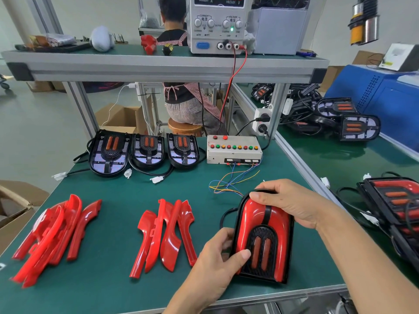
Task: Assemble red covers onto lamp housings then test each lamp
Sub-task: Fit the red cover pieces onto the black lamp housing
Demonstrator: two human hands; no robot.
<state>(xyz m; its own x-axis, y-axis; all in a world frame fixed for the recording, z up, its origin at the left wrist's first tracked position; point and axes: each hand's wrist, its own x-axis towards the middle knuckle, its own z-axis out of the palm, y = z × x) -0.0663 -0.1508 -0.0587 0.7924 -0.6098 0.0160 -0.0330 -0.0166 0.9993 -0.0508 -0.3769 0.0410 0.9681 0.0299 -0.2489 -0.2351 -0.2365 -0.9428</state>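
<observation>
A black lamp housing with red covers fitted [264,236] lies on the green mat at the front right. My left hand [217,261] grips its near left edge, thumb pressing on the black centre grille. My right hand [292,201] holds its far rounded end, fingers curled over the top. Two piles of loose red covers lie on the mat, one at the left [52,236] and one in the middle [165,236]. Three bare housings [145,150] stand in a row at the back.
A grey test box with coloured buttons [233,149] sits behind the held lamp, thin wires trailing from it. A power supply [218,23] stands on the upper shelf. Assembled lamps [399,214] stack at the right. A person sits behind the bench.
</observation>
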